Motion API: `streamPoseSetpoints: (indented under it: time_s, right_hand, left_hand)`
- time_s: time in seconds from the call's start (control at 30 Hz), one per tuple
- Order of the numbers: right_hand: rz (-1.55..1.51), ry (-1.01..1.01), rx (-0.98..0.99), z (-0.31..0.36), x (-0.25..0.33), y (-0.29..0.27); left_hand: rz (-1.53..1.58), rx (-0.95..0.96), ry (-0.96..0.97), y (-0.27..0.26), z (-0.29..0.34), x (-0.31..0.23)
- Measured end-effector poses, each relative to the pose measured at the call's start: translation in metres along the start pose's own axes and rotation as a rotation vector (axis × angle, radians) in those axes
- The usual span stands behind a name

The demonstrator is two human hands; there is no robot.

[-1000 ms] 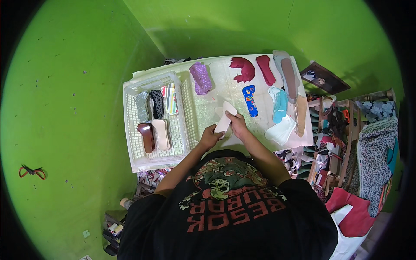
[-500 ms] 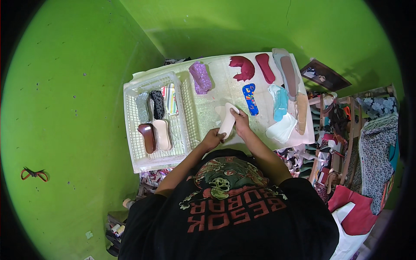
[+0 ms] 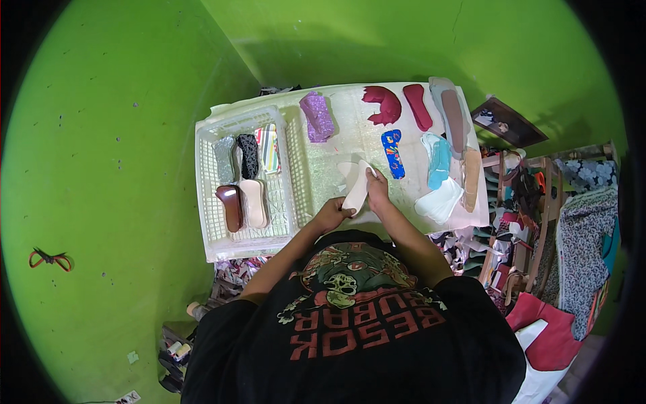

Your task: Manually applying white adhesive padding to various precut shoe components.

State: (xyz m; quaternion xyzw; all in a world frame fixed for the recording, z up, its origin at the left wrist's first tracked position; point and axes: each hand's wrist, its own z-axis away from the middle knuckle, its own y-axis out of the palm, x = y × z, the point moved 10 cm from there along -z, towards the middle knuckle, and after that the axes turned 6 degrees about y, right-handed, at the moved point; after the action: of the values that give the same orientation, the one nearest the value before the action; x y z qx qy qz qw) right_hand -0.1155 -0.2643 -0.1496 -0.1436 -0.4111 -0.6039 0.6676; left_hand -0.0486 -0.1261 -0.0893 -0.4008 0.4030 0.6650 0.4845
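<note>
Both of my hands hold one cream insole-shaped piece (image 3: pixel 356 193) above the near middle of the table. The fingers of my left hand (image 3: pixel 333 214) are closed on its lower end. Near its upper end, my right hand (image 3: pixel 377 190) grips the right edge. A similar pale piece (image 3: pixel 345 170) lies partly behind it on the table. Beyond my right hand is a blue patterned insole piece (image 3: pixel 393 155). Nearest my left hand stands a white plastic basket (image 3: pixel 293 182), with brown (image 3: pixel 231 207), beige (image 3: pixel 254 202), black patterned (image 3: pixel 247 159), grey and striped insole stacks inside.
Purple pieces (image 3: pixel 316 118), a curved dark red sheet (image 3: pixel 386 106) and dark red insoles (image 3: pixel 418 108) lie along the far side. Teal (image 3: pixel 440 161), white (image 3: pixel 441 200) and tan pieces (image 3: pixel 470 178) line the right edge. A crowded rack (image 3: pixel 538 222) stands to the right, beside fabric.
The cream piece has turned partly on edge and looks narrower. My right hand has slid slightly down along it. The whole view has shifted a little.
</note>
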Motion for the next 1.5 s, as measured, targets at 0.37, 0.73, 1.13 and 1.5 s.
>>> streamPoseSetpoints:
  time_s: [0.37, 0.73, 1.13, 1.5]
  right_hand:
    - [0.005, 0.003, 0.113, 0.001, 0.004, 0.052]
    - [0.164, -0.04, 0.382, 0.031, 0.037, 0.2]
    - [0.516, -0.096, 0.655, 0.059, -0.04, 0.327]
    - [1.077, -0.313, 0.504, 0.031, -0.113, 0.352]
  left_hand:
    - [0.194, -0.058, 0.028, -0.032, 0.026, -0.031]
    - [0.106, -0.273, 0.136, -0.143, 0.092, -0.072]
    - [0.203, -0.62, 0.023, -0.23, 0.174, -0.003]
    - [-0.507, -0.656, -0.181, -0.268, 0.209, 0.041]
